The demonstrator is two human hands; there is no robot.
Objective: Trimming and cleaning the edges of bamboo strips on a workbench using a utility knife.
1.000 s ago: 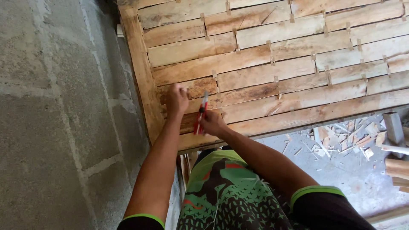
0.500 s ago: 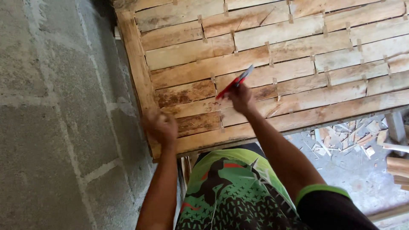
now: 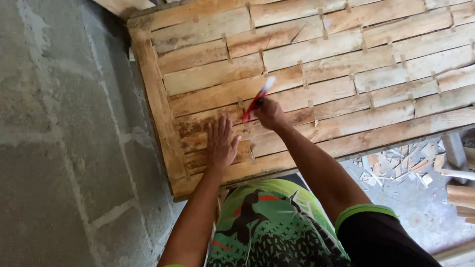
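A wooden panel (image 3: 316, 49) of horizontal slats stands against a grey block wall. My left hand (image 3: 221, 142) lies flat, fingers spread, on the lower slats near the panel's left post. My right hand (image 3: 268, 113) is closed around a red tool with a white tip (image 3: 257, 99), which points up and to the right against a middle slat. Both forearms reach up from below; my green and black patterned clothing fills the bottom centre.
A grey concrete block wall (image 3: 59, 138) takes up the left side. Wood scraps and offcuts (image 3: 401, 163) litter the concrete floor at lower right. Pale wooden pieces (image 3: 460, 193) lie at the right edge.
My left hand has come back up from the post and now presses flat on the lower slats. My right hand with the red tool has stayed on the middle slats.
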